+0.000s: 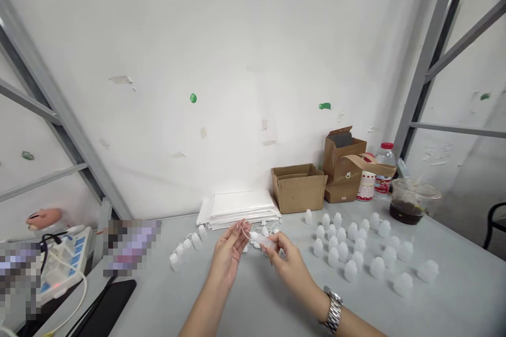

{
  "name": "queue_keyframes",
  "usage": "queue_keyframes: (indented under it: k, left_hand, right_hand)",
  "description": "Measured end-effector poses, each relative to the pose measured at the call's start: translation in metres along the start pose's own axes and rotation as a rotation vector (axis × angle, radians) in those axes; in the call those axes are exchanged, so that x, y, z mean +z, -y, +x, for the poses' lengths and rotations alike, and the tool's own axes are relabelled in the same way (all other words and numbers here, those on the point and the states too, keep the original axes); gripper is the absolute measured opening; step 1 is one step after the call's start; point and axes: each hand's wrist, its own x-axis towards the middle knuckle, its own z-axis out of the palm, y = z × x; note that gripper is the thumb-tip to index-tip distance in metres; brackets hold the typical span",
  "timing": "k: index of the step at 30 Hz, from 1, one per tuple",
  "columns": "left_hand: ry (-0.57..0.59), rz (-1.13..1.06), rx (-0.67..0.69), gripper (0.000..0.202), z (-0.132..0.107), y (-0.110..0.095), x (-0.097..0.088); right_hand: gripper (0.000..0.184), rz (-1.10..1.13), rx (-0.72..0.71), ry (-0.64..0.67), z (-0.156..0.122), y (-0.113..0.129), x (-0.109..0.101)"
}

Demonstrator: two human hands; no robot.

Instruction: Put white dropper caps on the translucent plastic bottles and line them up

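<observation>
While the right hand (pixel 285 255) is gripping a small frosted-white plastic bottle (pixel 264 240) front-left of the brown cardboard box (pixel 299 195), the left hand (pixel 230 248) is pinching its thin white cord (pixel 245 232). This opposed hold is apparently keeping the bottle steady.

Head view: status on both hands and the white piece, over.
Left hand pinching white cord. Right hand gripping white piece. Small white parts lie close beyond the hands.

White bottle-shaped piece (pixel 264 241), similar pieces (pixel 350 271) to the right
I see the right hand (pixel 288 259) holding it, left hand (pixel 231 248) pinching its cord (pixel 245 232).
</observation>
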Motion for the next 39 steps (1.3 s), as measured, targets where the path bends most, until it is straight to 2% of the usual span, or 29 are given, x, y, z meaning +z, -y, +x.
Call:
queue_keyframes:
  k: [9,13,20,29,33,39]
  left_hand:
    - [0.133,0.086,0.071,0.029,-0.001,0.003,-0.002]
    - [0.12,0.051,0.055,0.027,-0.002,0.002,-0.001]
    - [0.02,-0.044,-0.052,0.009,-0.003,0.002,0.001]
    - [0.007,-0.084,0.013,0.013,0.001,-0.001,0.0]
    - [0.019,-0.105,0.017,0.007,0.004,0.0,-0.004]
    - [0.069,-0.038,0.026,0.031,0.003,0.001,-0.004]
  right_hand:
    - [0.023,-0.019,-0.007,-0.011,-0.002,0.002,0.0]
    - [0.023,-0.049,-0.015,-0.002,-0.004,0.003,0.001]
    - [0.024,-0.181,-0.03,0.005,-0.007,0.003,0.001]
    - [0.022,-0.194,-0.093,-0.074,-0.009,0.005,-0.001]
    - [0.02,-0.217,-0.144,-0.041,-0.011,0.006,0.0]
    - [0.022,-0.248,-0.141,-0.009,-0.014,0.007,0.002]
